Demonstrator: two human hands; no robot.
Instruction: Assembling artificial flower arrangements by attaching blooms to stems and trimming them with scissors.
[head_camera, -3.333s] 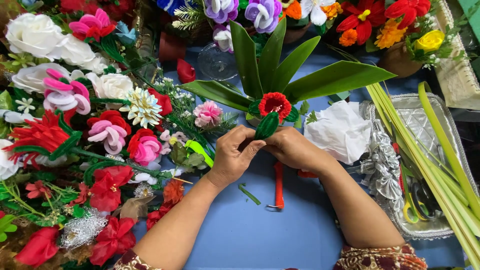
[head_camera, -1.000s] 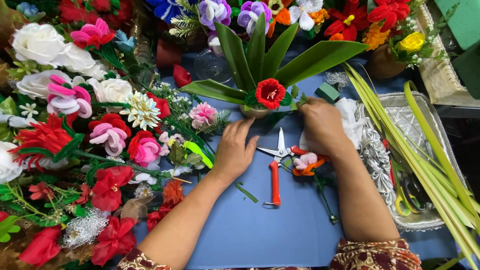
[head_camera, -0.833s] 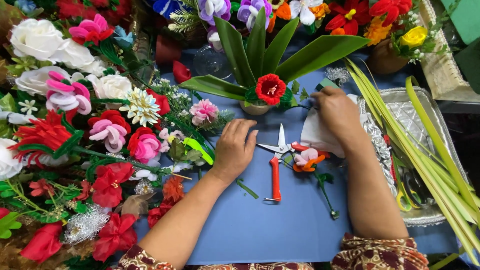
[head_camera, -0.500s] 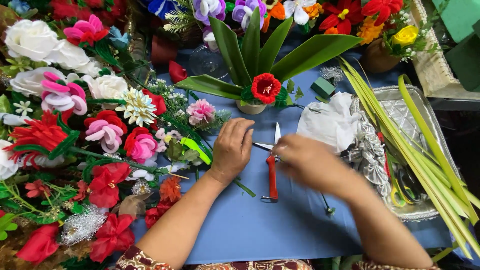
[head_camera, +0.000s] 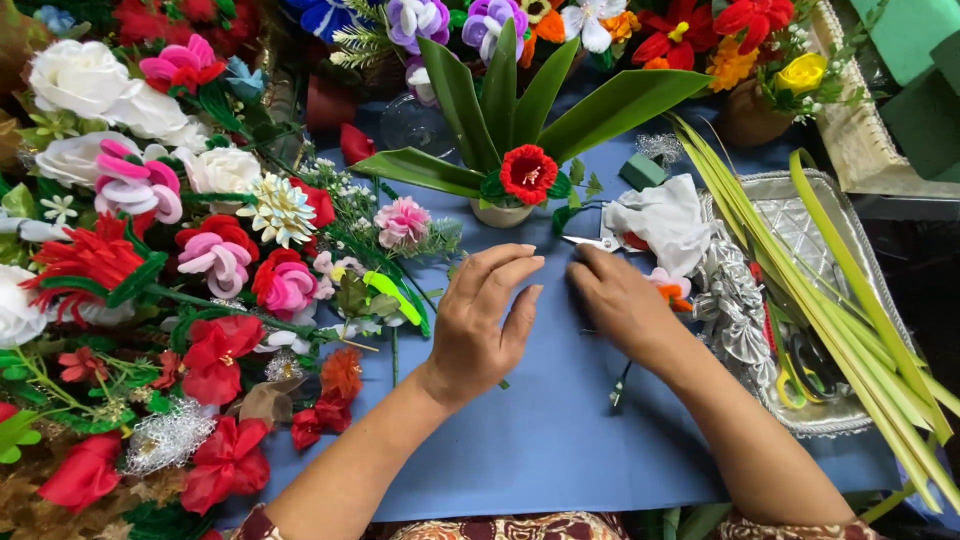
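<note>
My left hand (head_camera: 487, 322) rests palm down on the blue sheet (head_camera: 560, 440) with its fingers spread, holding nothing. My right hand (head_camera: 625, 300) lies palm down just to its right, fingers stretched out flat. The blades of the scissors (head_camera: 592, 241) show just past those fingertips, next to a white cloth (head_camera: 668, 218). A small pink and orange flower (head_camera: 668, 287) lies by the right hand, and a thin green stem (head_camera: 620, 385) sticks out from under the wrist. Behind both hands stands a small pot with a red flower (head_camera: 528, 173) among long green leaves.
Several artificial flowers, red, pink and white, are heaped on the left (head_camera: 210, 260). A silver foil tray (head_camera: 800, 235) on the right holds long green leaf strips (head_camera: 850, 340) and silver ribbon (head_camera: 735, 300). More flower pots (head_camera: 750, 110) and green foam blocks (head_camera: 915, 70) stand at the back.
My right hand came back from the white cloth and now lies flat by the left hand. The scissors have shifted from the middle of the sheet up toward the cloth.
</note>
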